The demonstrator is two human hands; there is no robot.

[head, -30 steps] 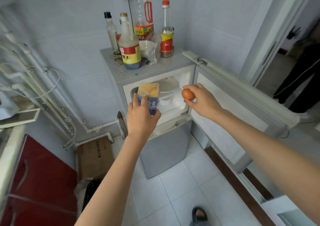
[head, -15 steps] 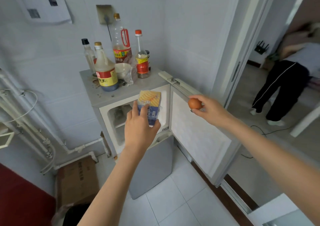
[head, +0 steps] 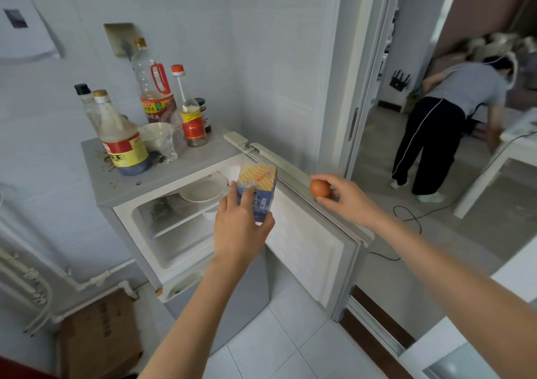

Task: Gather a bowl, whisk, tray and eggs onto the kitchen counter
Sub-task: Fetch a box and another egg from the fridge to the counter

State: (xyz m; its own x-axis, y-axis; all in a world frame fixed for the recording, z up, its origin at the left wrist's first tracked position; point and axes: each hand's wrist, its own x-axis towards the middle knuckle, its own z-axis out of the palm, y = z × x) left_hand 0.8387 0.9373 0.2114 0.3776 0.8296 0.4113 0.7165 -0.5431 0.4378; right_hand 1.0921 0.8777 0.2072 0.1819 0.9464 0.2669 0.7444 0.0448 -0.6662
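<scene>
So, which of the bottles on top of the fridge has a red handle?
The tallest bottle, at the back; a red loop handle sits on its shoulder. The others have none.

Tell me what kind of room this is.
Probably a small home kitchen: an open fridge against tiled walls, sauce bottles on its top, and an egg in the right hand, a carton in the left hand.

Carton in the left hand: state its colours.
The carton is yellow-orange with wavy stripes on top, blue below; head view.
</scene>
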